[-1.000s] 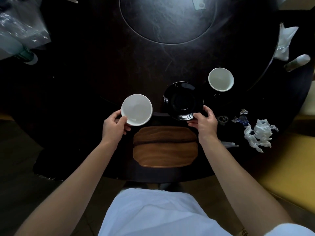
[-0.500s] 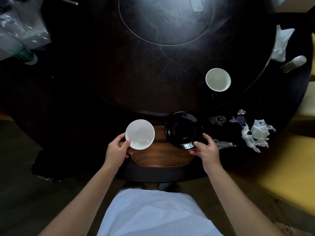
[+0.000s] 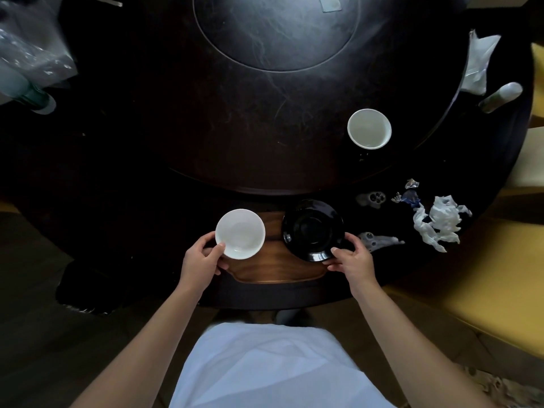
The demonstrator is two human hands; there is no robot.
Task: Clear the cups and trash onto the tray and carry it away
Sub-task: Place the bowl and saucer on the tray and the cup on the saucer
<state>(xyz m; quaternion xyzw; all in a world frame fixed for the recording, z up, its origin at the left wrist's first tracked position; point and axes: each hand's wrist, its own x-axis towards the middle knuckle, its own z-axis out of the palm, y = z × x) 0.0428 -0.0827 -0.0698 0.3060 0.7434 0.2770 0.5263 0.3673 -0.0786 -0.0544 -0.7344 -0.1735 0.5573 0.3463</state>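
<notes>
A wooden tray (image 3: 276, 266) lies at the near edge of the dark round table (image 3: 117, 178). My left hand (image 3: 200, 260) grips a small white bowl (image 3: 240, 233) by its near rim over the tray's left end. My right hand (image 3: 351, 260) holds a black saucer (image 3: 312, 229) by its near rim over the tray's right end. A white cup (image 3: 369, 128) stands farther back on the right. Crumpled white paper (image 3: 438, 223) and small wrappers (image 3: 410, 194) lie to the right of the tray.
A raised round turntable (image 3: 276, 33) fills the table's middle. White tissue (image 3: 478, 63) and a small bottle (image 3: 500, 97) sit at the far right. A clear plastic bag (image 3: 29, 54) and a bottle are at the far left. A yellow seat (image 3: 485, 290) stands on the right.
Both hands have drawn the white bowl and the black saucer toward me, from the table beyond the tray to over the tray's two ends.
</notes>
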